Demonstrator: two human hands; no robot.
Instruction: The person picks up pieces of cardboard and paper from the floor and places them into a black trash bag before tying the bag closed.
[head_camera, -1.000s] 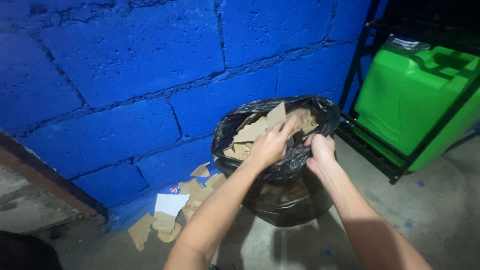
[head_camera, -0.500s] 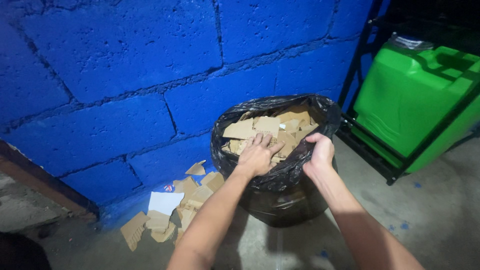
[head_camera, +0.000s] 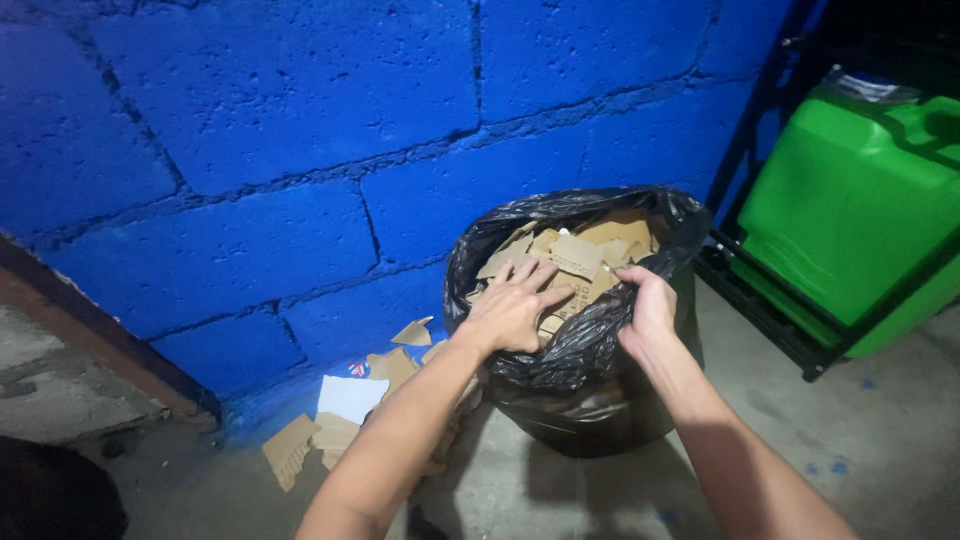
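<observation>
A round bin lined with a black plastic bag (head_camera: 590, 350) stands against the blue wall, heaped with torn cardboard pieces (head_camera: 575, 255). My left hand (head_camera: 512, 305) lies flat, fingers spread, on the cardboard at the near left of the heap. My right hand (head_camera: 648, 308) grips the near rim of the black bag, fingers curled over its edge. Both forearms reach in from the bottom of the view.
Loose cardboard scraps (head_camera: 300, 445) and a white sheet (head_camera: 350, 398) lie on the concrete floor left of the bin. A blue block wall (head_camera: 300, 150) is behind. A green plastic jerrycan (head_camera: 850, 210) sits on a black metal rack (head_camera: 775, 330) at the right.
My left hand has come down from the top of the heap and now presses flat on the cardboard. My right hand keeps hold of the bag rim.
</observation>
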